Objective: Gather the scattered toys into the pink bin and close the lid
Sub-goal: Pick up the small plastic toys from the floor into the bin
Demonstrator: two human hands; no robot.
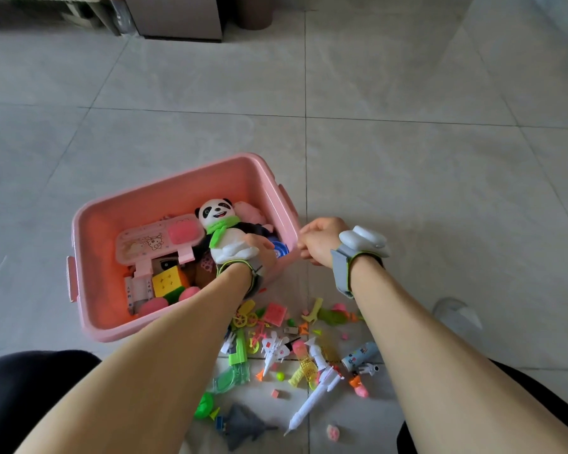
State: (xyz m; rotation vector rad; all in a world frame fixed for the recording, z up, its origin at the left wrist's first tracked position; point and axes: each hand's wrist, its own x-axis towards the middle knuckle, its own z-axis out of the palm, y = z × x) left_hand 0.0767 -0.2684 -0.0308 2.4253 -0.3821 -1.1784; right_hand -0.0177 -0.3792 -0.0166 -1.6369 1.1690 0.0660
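Two hands were near the pink bin (164,194), which sat open on the gray floor (407,158). The left hand (259,253) was inside the bin, with its fingers curled around the bottom of a panda (225,229). The panda had a green scarf and lay against the bin's right side. The right hand (318,240) was just outside the bin's right wall. Its fingers were curled in, and I could not tell if they held anything. The two hands were apart, with the bin wall between them. Each wrist had a gray band (341,273) on it, and the right one had a white gadget (364,240) on top.

More toys were already in the bin: a pink case (158,237) with a cartoon on it, a cube (169,280) with a yellow side, and a blue disc (281,250) near the left hand.

Lots of small toys still lay on the floor in front of the bin, between the two arms. Among them were a white jet (274,350), a long white rocket (312,398), a green water gun (233,365), a gray shark (243,424) and a yellow toy bike (243,317). No lid could be seen.
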